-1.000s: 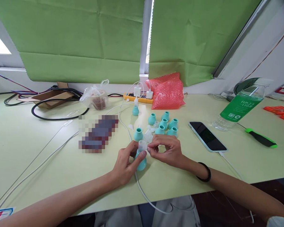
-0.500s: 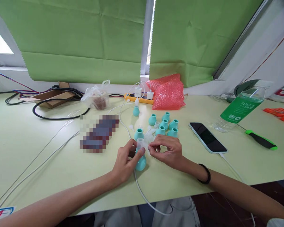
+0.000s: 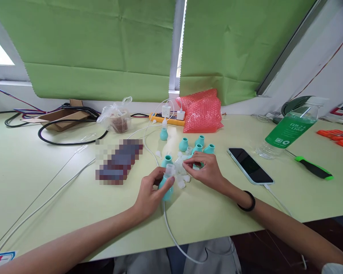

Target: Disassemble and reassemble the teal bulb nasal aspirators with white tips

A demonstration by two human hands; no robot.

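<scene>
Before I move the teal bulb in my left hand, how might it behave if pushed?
The teal bulb may roll, given its rounded body, and perhaps tip, with the clear piece above adding height. Its smooth-looking surface could slip.

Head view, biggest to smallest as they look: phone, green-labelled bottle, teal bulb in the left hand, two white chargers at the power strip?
1. Green-labelled bottle
2. Phone
3. Teal bulb, partly covered by the left hand
4. Two white chargers; too alike to rank
</scene>
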